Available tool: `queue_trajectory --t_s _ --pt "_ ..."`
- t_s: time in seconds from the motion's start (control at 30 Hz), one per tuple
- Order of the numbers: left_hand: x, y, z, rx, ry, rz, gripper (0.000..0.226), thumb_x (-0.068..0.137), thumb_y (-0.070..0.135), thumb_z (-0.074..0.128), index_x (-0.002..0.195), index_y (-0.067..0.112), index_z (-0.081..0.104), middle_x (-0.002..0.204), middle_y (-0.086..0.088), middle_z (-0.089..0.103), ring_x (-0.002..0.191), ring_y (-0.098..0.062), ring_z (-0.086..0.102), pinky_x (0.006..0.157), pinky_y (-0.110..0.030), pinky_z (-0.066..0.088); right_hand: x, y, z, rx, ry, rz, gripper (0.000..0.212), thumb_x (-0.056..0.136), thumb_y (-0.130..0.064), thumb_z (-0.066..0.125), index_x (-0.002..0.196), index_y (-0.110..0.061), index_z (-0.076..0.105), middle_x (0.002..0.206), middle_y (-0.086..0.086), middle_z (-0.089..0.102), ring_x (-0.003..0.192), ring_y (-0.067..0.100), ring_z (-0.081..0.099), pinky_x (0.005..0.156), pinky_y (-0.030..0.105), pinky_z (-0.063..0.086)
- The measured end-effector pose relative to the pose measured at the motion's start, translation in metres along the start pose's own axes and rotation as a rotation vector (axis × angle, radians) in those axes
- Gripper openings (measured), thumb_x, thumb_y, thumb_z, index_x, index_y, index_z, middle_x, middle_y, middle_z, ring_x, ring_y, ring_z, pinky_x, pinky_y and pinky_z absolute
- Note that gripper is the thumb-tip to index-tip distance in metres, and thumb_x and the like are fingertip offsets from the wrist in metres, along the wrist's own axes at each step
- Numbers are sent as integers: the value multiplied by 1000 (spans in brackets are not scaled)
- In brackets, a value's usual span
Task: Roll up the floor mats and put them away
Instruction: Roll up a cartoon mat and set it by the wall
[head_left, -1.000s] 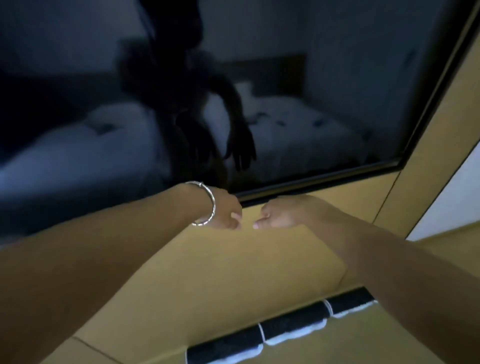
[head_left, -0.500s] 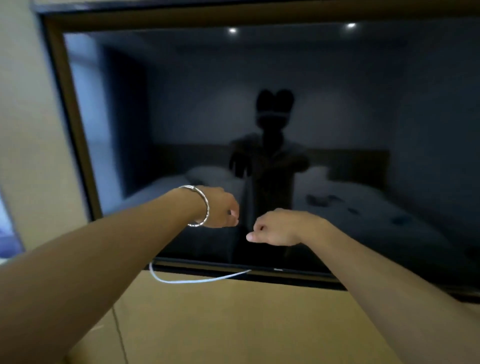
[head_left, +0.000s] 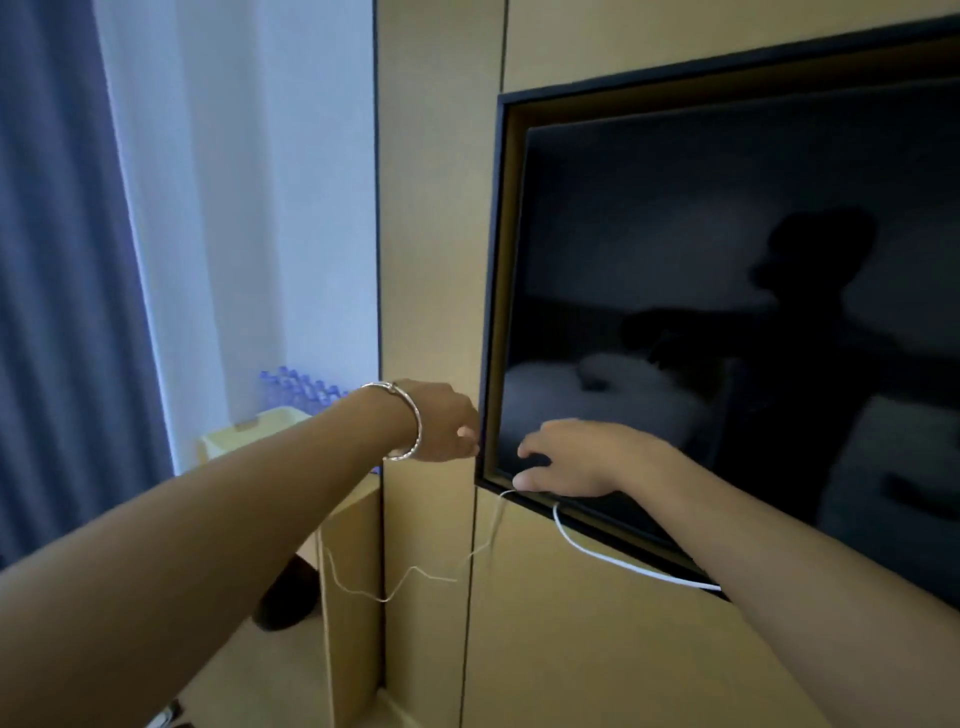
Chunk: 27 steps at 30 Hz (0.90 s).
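Left hand (head_left: 441, 426) curls its fingers inward, grip hidden; at its 3 o'clock, right hand (head_left: 576, 457) spreads loose fingers before the television (head_left: 727, 312); a thread (head_left: 488, 540) dangles at 6 o'clock; floor mats out of view.

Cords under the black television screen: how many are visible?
2. A thick white cable curves below the black television screen, under the right hand. A thin pale cord droops leftwards from near that hand's thumb across the tan wall panel. More may be hidden.
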<state>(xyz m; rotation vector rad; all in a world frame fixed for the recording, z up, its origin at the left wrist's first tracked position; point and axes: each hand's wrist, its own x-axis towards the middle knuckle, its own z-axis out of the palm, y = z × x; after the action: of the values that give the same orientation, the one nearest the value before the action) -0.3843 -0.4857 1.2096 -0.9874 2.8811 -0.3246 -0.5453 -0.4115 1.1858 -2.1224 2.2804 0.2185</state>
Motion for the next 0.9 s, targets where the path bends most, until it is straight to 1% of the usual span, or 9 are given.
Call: queue_trajectory --t_s 0.1,0.2,0.33,0.43,0.5,0.6,0.67,0.77,0.9 --pt "-46 -63 10 1 -22 -73 31 97 35 39 114 27 63 116 4 63 108 -20 55 87 -28 42 24 -65 -14 -40 -3 -51 56 95 -53 43 144 -24 39 145 2 41 130 22 40 95 36 37" --pt "-94 -129 27 -20 -39 -153 30 96 39 40 115 30 62 114 5 62 111 -19 54 95 -33 43 45 -137 -30 -69 9 -92 58 97 -50 42 146 -21 36 148 3 39 134 22 38 101 37 35" --pt "-162 -213 52 -31 -64 -281 34 96 44 42 126 36 54 126 7 58 120 -17 50 100 -31 38 87 -238 -40 -114 41 -192 55 95 -52 43 141 -22 42 145 1 43 130 20 42 95 34 37" --pt "-214 -267 75 -93 -104 -381 35 96 45 43 128 36 52 126 4 58 117 -18 52 101 -33 40 115 -312 -39 -110 16 -267 55 94 -54 44 142 -27 40 148 -1 39 133 20 38 102 37 34" --pt "-246 -299 92 -133 -120 -437 35 96 43 43 129 33 52 126 4 58 116 -18 54 100 -34 41 128 -359 -36 -108 -16 -326 55 95 -52 44 143 -26 39 149 -1 38 134 20 38 104 37 33" --pt "-289 -333 118 -193 -131 -509 33 96 39 44 126 30 54 126 4 59 113 -17 57 99 -35 45 145 -423 -29 -136 -58 -422 53 96 -49 43 142 -21 42 145 2 44 130 23 43 105 38 37" --pt "-314 -348 136 -232 -165 -560 31 96 37 44 122 27 58 122 4 61 108 -17 58 96 -35 46 153 -458 -20 -159 -96 -475 53 97 -48 44 141 -19 43 144 4 44 129 24 43 103 38 37" --pt "-347 -362 165 -285 -206 -623 31 96 38 43 121 28 57 108 9 63 89 -11 62 84 -32 51 164 -504 -5 -171 -136 -556 52 97 -47 44 139 -16 44 140 3 48 125 24 47 98 34 39" --pt "-375 -377 204 -289 -295 -684 36 97 39 42 128 25 54 121 5 61 106 -17 58 94 -37 48 180 -557 23 -172 -166 -676 56 96 -51 43 142 -18 41 140 3 48 124 23 47 97 36 41"
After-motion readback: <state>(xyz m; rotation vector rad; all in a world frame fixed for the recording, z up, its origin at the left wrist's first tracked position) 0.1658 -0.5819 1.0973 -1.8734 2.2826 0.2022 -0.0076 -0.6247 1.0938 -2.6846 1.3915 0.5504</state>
